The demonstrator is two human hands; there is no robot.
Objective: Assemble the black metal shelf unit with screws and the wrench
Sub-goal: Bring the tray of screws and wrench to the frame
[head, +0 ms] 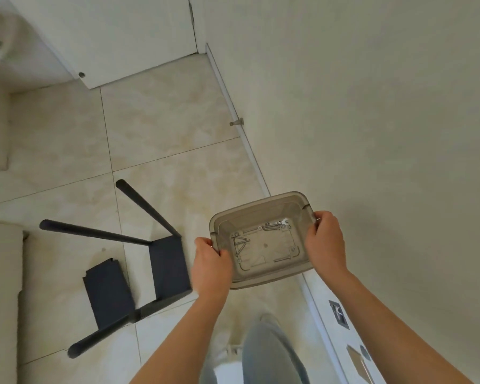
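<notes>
Evenly, hands (212,263) (327,241) grip tray (258,209) holding screws (272,227).

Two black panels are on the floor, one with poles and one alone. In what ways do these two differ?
The panel with poles has three black poles joined at its corners; the loose panel has none. The loose panel lies further left, and one pole of the panel with poles crosses over its near end. Both are black, rectangular, and on the tiled floor.
</notes>
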